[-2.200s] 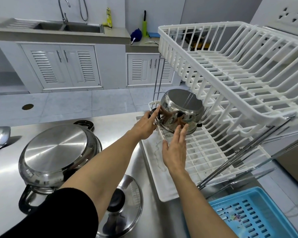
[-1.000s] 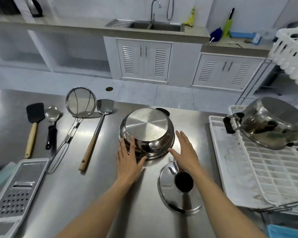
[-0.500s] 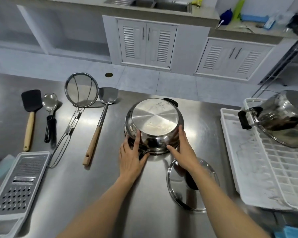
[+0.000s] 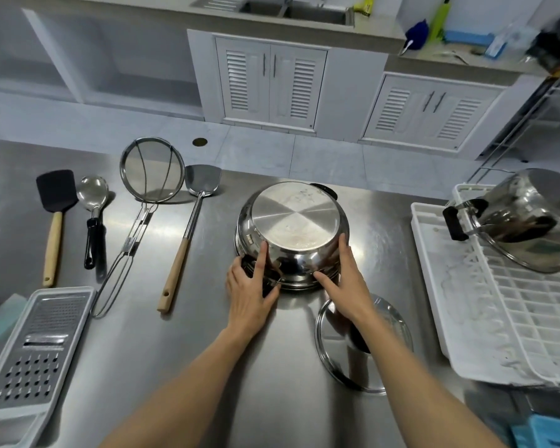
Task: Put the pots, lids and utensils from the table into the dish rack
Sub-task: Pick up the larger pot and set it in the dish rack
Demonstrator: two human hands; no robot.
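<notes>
A wide steel pot (image 4: 293, 218) lies upside down in the middle of the steel table (image 4: 162, 350). My left hand (image 4: 249, 286) grips its near-left side over a black handle. My right hand (image 4: 345, 279) presses on its near-right side. A glass lid (image 4: 388, 331) with a black knob lies just behind my right wrist, partly hidden by it. A smaller steel pot (image 4: 530, 221) rests tilted in the white dish rack (image 4: 498, 318) at the right. To the left lie a steel turner (image 4: 191, 231), a mesh skimmer (image 4: 143, 202), a ladle (image 4: 93, 208) and a black spatula (image 4: 55, 208).
A grater (image 4: 33, 350) in a white frame lies at the near left. A blue basket corner (image 4: 550, 431) shows at the bottom right. Beyond the table's far edge are floor tiles, white cabinets and a counter with a sink (image 4: 291, 11).
I left the small pot in the rack and turned to the table. Both hands came down on the upturned wide pot, and their grip on its sides has tightened since half a second ago.
</notes>
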